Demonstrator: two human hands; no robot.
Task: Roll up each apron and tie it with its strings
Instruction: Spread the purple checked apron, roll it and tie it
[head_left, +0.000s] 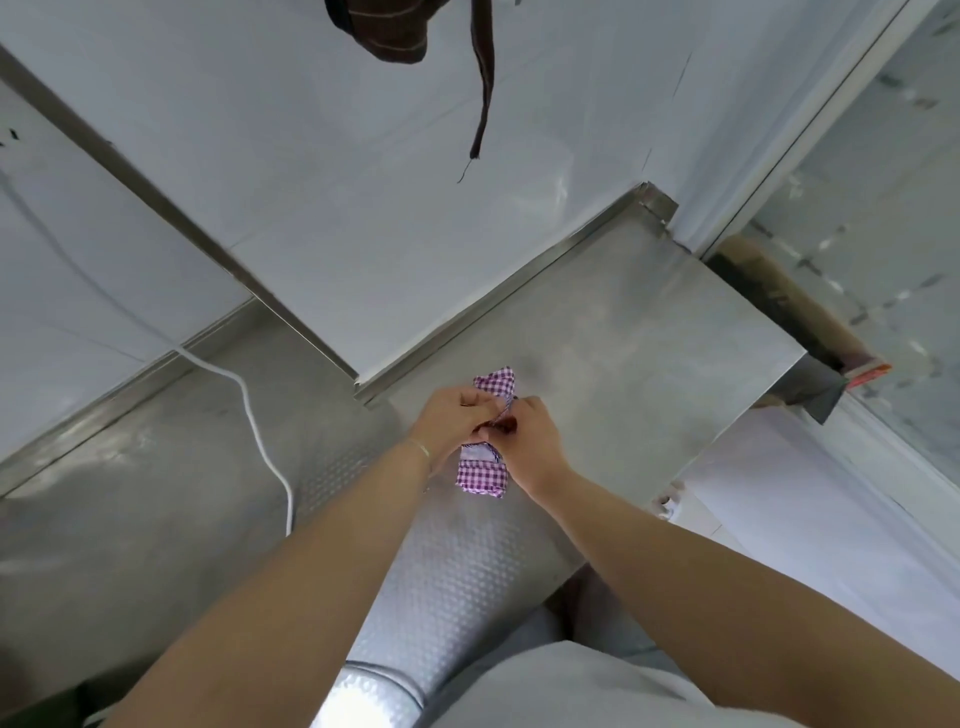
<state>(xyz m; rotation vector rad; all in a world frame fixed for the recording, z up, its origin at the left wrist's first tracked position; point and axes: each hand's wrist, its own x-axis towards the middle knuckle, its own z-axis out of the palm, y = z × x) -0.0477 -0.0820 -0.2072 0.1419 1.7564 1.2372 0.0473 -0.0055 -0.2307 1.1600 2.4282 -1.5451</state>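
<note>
1. The apron (483, 470), purple-and-white check, lies rolled into a short bundle on the steel counter (623, 332), near the counter's back edge where the wall panel's corner juts out.
2. My left hand (451, 415) sits on the middle of the roll, fingers curled, pinching the string (506, 410) that crosses the bundle.
3. My right hand (530, 434) is just beside it on the same spot, fingers curled too, pinching the string from the other side; our fingertips touch over the roll.
4. Both ends of the roll stick out past my hands: one toward the wall, one toward me.
5. I cannot tell whether the string is already knotted; my fingers hide it.
6. A white cable (260, 431) runs down the wall and across the counter's left part, well apart from the apron.
7. A brown cloth (384, 26) with a dangling strap (484, 93) hangs on the wall above the counter.
</note>
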